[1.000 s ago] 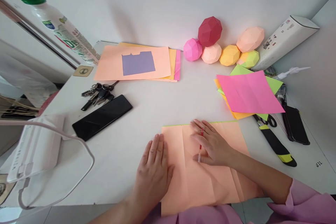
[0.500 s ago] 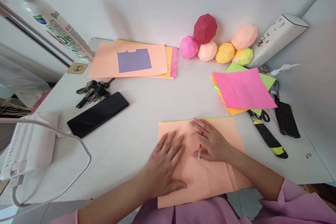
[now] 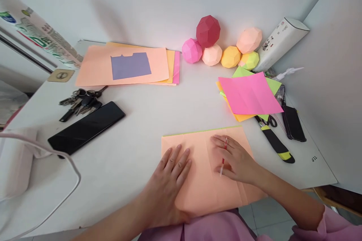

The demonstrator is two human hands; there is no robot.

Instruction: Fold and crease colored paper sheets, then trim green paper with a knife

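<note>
A peach paper sheet (image 3: 198,192) with faint crease lines lies at the table's front edge, a thin green edge showing along its far side. My left hand (image 3: 166,184) lies flat on its left part, fingers spread. Over the right part, my right hand (image 3: 237,158) is curled, with a slim red and clear stick (image 3: 223,160), which looks like a pen refill, held among its fingers. Its fingertips are slightly blurred and close to the paper; whether they touch it I cannot tell.
Pink paper (image 3: 251,92) tops a pile beside a utility knife (image 3: 275,143) and scissors (image 3: 272,121). Paper balls (image 3: 208,32) stand along the wall. To the left are a phone (image 3: 87,128), keys (image 3: 85,101), stacked sheets (image 3: 94,64), a bottle (image 3: 42,32) and a white cable (image 3: 75,165).
The view has swung right, so the scene sits further left. My right hand has slid rightward over the peach paper with the red stick. My left hand stays flat on the paper.
</note>
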